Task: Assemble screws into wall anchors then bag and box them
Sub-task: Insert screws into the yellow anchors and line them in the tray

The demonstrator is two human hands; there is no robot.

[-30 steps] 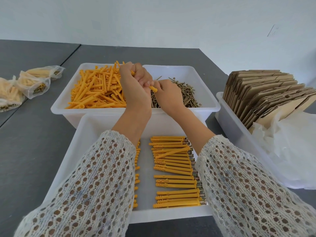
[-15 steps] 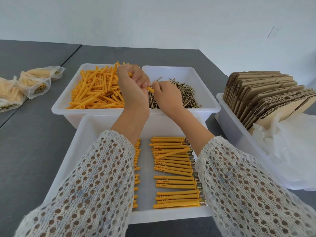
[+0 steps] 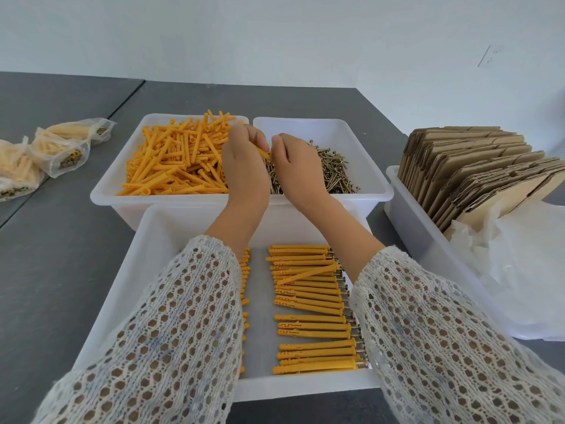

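Orange wall anchor [image 3: 262, 153] sits in the grip of the left hand [image 3: 244, 166], fingers curled round it, its tip poking out toward the right hand [image 3: 295, 166]. That hand's fingers are bunched at the anchor's end; whether they pinch a screw I cannot tell. Both hover over a white plastic divided bin [image 3: 371, 191], ribbed loose anchors [image 3: 177, 160] left, brassy screws [image 3: 331, 172] right. Assembled anchors [image 3: 308, 301] lie in rows in the near tray [image 3: 143, 258]. Flattened cardboard boxes [image 3: 477, 172] stand at the grey tabletop's [image 3: 61, 240] right edge, filled bags [image 3: 61, 148] at the left.
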